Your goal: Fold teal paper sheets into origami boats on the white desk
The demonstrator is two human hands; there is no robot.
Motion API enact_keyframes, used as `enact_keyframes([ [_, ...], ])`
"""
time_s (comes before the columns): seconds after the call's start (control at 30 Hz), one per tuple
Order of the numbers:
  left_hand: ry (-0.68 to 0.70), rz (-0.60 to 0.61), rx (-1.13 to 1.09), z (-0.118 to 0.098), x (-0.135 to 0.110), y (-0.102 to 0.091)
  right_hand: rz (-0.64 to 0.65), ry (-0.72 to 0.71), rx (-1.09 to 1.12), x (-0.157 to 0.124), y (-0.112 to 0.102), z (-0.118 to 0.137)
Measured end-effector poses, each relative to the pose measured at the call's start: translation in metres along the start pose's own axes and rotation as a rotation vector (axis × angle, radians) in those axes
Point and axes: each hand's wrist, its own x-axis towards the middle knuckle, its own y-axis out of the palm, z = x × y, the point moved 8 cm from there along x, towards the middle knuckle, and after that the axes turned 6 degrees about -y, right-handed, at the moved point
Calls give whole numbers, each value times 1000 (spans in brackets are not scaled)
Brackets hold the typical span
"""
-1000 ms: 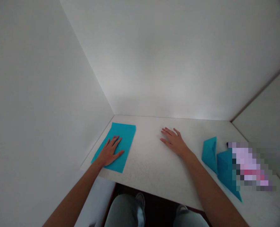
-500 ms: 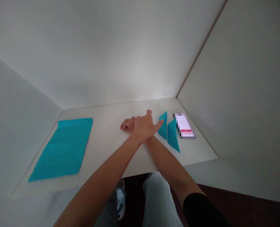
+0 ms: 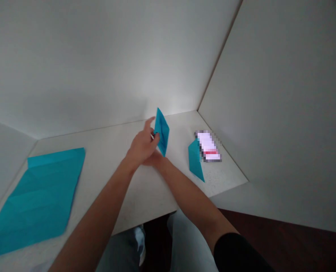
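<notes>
My left hand [image 3: 141, 145] is raised over the middle of the white table [image 3: 119, 181] and pinches a folded blue paper piece [image 3: 162, 130], held upright above the surface. My right hand [image 3: 154, 159] lies low on the table just under and behind the left one, mostly hidden, so its fingers do not show. A second folded blue paper piece [image 3: 195, 160] rests on the table to the right. A large blue paper sheet [image 3: 40, 196] with fold creases lies flat at the far left.
A pixelated flat object [image 3: 209, 145] lies near the right wall, touching the second folded piece. White walls close in the table at the back, left and right. The table's front edge runs above my knees.
My left hand left the large sheet, crossed over my right arm to the right side, took one folded piece and lifted it toward the middle. The view swung right.
</notes>
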Motion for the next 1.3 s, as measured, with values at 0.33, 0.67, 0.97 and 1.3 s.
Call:
enact_keyframes([
  [0.33, -94, -307, 240, 117, -63, -81, -185, 321, -100, -21, -46, -29],
  [0.67, -22, -95, 108, 113, -58, -49, -149, 168, 114, -21, -26, -30],
  [0.97, -113, -168, -120, 127, -60, -60, -233, 151, 342, -20, -19, -41],
  [1.3, -141, -179, -309, 138, -63, -61, -35, -50, 19, -13, -17, -6],
])
